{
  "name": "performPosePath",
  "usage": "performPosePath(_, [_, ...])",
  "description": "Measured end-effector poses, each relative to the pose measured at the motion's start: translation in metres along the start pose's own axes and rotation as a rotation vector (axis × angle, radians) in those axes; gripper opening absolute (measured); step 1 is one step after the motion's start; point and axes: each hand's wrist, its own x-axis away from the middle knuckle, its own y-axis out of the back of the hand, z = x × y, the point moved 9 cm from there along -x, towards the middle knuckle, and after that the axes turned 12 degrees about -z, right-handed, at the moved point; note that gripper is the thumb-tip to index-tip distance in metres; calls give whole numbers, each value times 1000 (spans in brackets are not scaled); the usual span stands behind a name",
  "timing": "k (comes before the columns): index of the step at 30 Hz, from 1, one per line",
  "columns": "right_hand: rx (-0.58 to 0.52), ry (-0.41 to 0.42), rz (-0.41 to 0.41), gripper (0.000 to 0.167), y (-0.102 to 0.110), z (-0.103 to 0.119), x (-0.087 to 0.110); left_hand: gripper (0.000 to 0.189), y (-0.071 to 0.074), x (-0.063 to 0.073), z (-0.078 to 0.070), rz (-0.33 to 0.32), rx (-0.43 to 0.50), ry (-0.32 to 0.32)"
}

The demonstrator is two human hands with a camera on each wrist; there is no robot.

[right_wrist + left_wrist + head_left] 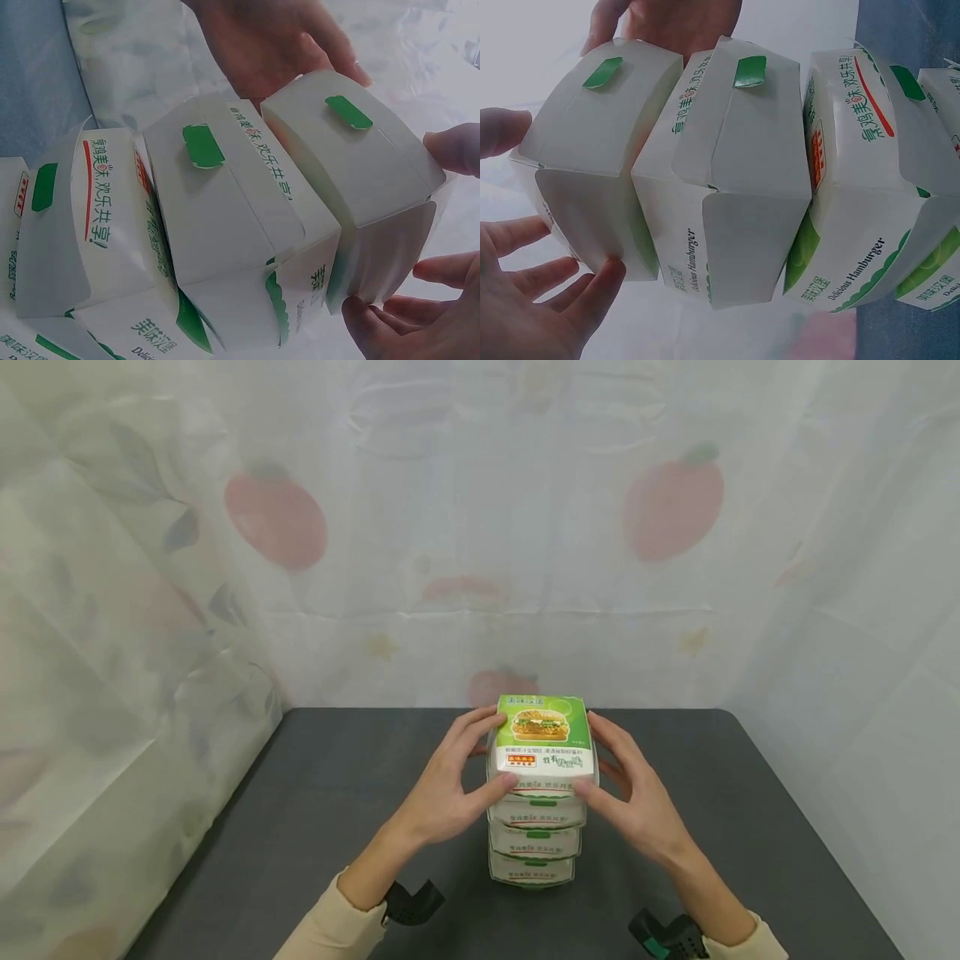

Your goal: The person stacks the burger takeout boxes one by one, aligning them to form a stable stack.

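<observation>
Several white and green paper hamburger boxes stand in a stack on the dark table, the lower ones (535, 843) showing their front flaps. On top sits a hamburger box (543, 727) with a burger picture on its green lid. My left hand (457, 777) holds this top box at its left side, thumb near the front corner. From the right side my right hand (637, 785) grips the same box. Both wrist views show fingers on the top box (592, 127), which meets the box below (232, 225) at a slight angle. Its underside is hidden.
The dark table (345, 793) ends at a straight far edge just behind the stack. Pale curtains printed with fruit (480, 527) hang behind it and along both sides. Black wrist straps (412, 902) circle both forearms.
</observation>
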Motion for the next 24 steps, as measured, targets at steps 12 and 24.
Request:
performPosePath(12, [-8,37,-25,78,9,5,2,65,7,2,-2,-16,-8,14])
performPosePath(24, [206,45,-84,72,30,-6,14,64,33,24,18,-88,-213,73])
